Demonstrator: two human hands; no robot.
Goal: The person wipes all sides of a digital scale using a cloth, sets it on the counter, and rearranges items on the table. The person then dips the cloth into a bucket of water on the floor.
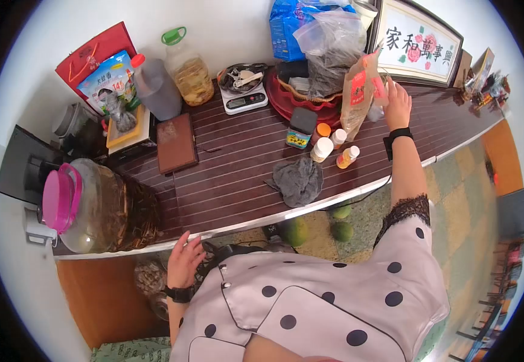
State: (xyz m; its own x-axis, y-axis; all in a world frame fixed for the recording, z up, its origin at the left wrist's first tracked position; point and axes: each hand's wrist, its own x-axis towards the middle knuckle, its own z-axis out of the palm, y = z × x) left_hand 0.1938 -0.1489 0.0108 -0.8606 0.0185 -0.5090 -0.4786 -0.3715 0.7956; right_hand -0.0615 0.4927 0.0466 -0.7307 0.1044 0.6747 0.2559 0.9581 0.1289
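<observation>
My right hand is at the back right of the dark striped table, its fingers bent against the side of a tall clear packet with red labels. The packet leans beside a red basket; my fingertips are partly hidden. My left hand hangs at the table's front edge with its fingers apart, holding nothing. In front of the packet stand several small bottles, among them a white bottle and an orange-labelled bottle, beside a dark-lidded jar. A crumpled grey cloth lies near the front edge.
A large jar with a pink lid stands at the left. Behind are a brown notebook, a jug with a red cap, a green-lidded jar and a white scale. A framed picture leans at the wall. Green melons lie below.
</observation>
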